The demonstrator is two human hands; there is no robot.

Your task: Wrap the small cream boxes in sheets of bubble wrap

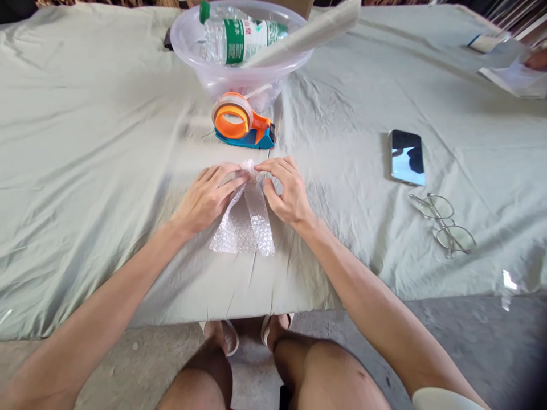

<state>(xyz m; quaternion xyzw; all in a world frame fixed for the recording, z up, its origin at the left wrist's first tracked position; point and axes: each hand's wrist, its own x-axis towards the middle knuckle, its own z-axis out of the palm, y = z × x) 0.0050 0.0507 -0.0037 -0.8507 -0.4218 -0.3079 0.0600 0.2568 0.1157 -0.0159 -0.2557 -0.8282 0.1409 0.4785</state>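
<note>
A strip of clear bubble wrap (239,228) lies on the cloth in front of me, folded at its far end, with two tails spreading toward me. At the bunched far end, my left hand (209,191) grips the wrap with its fingers from the left. My right hand (284,188) pinches the same end from the right, thumb a little apart from the fingertips. Whether anything is inside the fold I cannot tell. Just beyond my fingertips stands an orange and blue tape dispenser (243,122) with a roll of tape.
Behind the dispenser, a translucent plastic basin (188,48) holds a green-labelled water bottle (245,40) and a rolled plastic sheet (307,34). To the right lie a phone (407,158) and eyeglasses (444,222). Another person's hand (537,60) touches a white packet at far right.
</note>
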